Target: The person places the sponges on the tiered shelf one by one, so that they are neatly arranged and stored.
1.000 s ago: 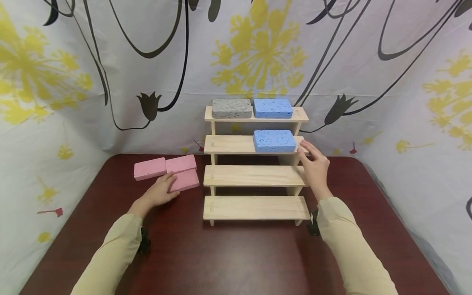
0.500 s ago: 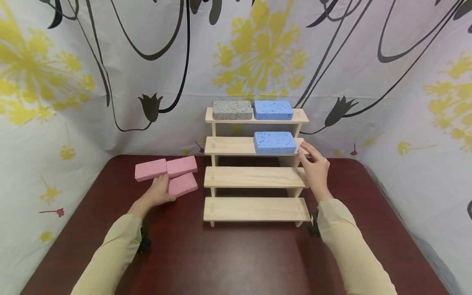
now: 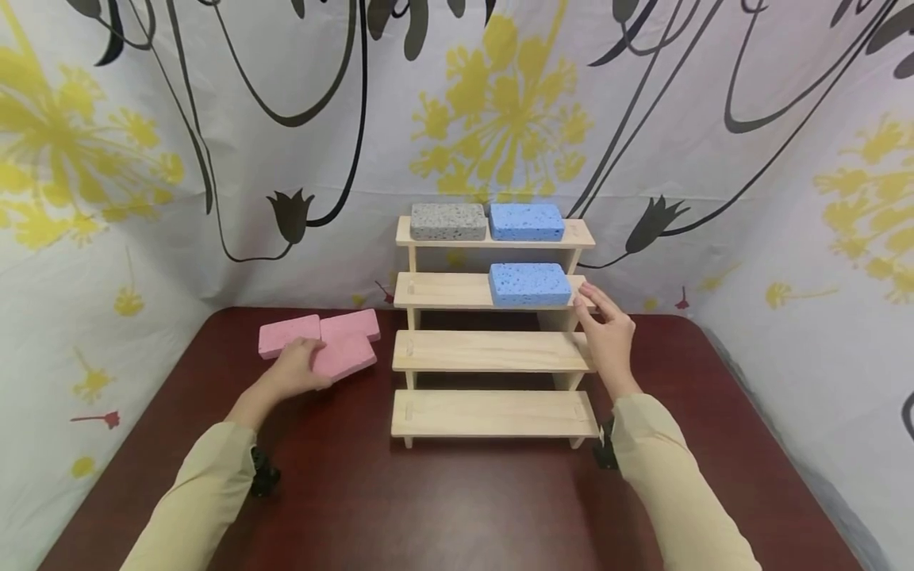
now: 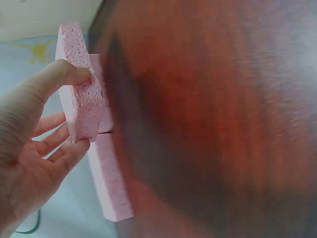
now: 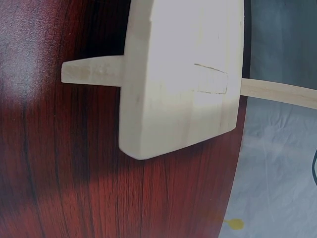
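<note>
My left hand [image 3: 286,371] grips a pink sponge [image 3: 344,356] on the left of the table, its thumb on the near side. In the left wrist view that sponge stands on edge between thumb and fingers, tilted in front of two other pink sponges. These two lie end to end behind it, a left one [image 3: 286,336] and a right one [image 3: 355,323]. At the right end of the four-tier wooden stand [image 3: 493,350], the fingertips of my right hand [image 3: 608,337] rest by the second shelf's end, beside a blue sponge [image 3: 530,284]. The right wrist view leaves this hand out.
On the top shelf sit a grey sponge [image 3: 447,222] and another blue sponge [image 3: 527,222]. The stand is on a dark red wooden table [image 3: 493,507]. Patterned cloth [image 3: 457,95] hangs behind and along both sides.
My left hand has taken hold of the nearest pink sponge and drawn it a little left and toward me, tilting it up. The right hand has kept its place at the shelf.
</note>
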Motion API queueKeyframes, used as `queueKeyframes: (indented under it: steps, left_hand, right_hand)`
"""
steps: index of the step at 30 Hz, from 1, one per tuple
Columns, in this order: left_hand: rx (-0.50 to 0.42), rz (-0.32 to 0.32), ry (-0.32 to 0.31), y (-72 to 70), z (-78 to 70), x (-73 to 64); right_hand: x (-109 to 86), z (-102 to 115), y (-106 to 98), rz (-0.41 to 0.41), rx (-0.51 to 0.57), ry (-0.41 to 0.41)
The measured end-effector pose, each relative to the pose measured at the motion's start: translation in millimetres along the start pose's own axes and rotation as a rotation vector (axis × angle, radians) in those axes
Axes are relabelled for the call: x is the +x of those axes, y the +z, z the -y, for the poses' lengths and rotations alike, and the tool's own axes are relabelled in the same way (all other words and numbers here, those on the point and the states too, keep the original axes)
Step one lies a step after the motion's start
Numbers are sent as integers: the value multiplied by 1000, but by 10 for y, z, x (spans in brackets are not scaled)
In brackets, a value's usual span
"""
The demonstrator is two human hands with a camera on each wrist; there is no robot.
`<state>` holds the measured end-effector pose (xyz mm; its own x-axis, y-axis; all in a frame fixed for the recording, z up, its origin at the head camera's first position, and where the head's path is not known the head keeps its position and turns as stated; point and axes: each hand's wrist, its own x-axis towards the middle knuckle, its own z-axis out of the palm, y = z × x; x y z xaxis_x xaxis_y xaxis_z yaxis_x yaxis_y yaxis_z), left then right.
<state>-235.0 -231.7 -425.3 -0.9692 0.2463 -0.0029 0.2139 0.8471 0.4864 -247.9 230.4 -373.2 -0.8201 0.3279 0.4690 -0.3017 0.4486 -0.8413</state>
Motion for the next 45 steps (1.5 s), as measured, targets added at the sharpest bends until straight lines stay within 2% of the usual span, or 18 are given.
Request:
queueKeyframes:
  steps: [8,15,18,20,28,35,39,45]
  left_hand:
    - [21,-72,80,-299,-142,12]
    - [28,-89,65,-488,-328,25]
    - [21,-86,32,-541,-421,31]
    - [22,-94,34,-574,-485,43]
    - [43,-121,145,-723,-733,90]
    - [57,-111,136,-856,-833,98]
    - [64,-116,138,-890,-903,131]
    - [54,-123,173,-866,-1104,223]
  right_hand:
    - [17,-10,17,-22,-12,-31]
    - [92,-226,21,-22,-1,-43]
    - [110,-320,24,-20,-10,-30]
    - [111,-339,27,-20,-25,-22]
    - [91,-332,52,-27,-20,-26]
    - [78,-338,48,-31,-28,-26]
    - [61,-333,40,-34,-19,-22]
    - [34,-338,36,-37,11,-23]
